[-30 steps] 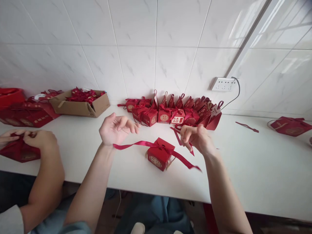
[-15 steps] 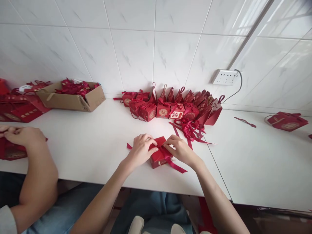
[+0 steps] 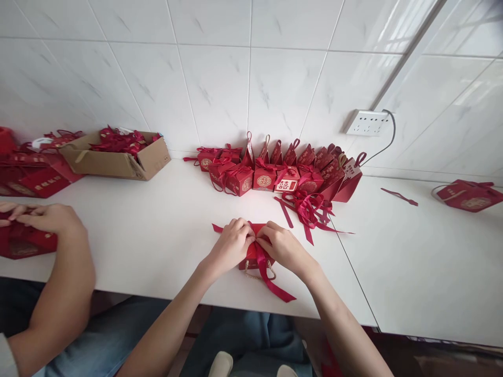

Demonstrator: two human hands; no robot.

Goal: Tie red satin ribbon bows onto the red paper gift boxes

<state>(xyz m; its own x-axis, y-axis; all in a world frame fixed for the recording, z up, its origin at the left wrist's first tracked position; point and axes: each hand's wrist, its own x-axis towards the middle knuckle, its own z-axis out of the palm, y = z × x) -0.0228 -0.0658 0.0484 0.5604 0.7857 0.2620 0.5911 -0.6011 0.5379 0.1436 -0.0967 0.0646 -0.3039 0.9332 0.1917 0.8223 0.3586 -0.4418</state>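
Note:
A small red gift box (image 3: 251,255) sits on the white table (image 3: 157,230) near its front edge, with a dark red ribbon (image 3: 271,280) wrapped over it. My left hand (image 3: 231,245) and my right hand (image 3: 280,246) press together on top of the box, fingers closed on the ribbon at its middle. One ribbon tail trails toward me over the table edge; a short end sticks out to the left of my left hand. A thin cord handle shows below the box.
A row of finished red boxes (image 3: 275,170) lines the tiled wall, with loose ribbons (image 3: 308,209) in front. A cardboard carton (image 3: 118,157) of ribbons stands at the back left. Another person's hands (image 3: 43,220) work a red box at the left. A wall socket (image 3: 367,122) and a flat red box (image 3: 467,195) are on the right.
A second ago my hands were raised and apart, pulling the ribbon ends out. They have come down together onto the box top, and the ribbon tail now hangs toward me.

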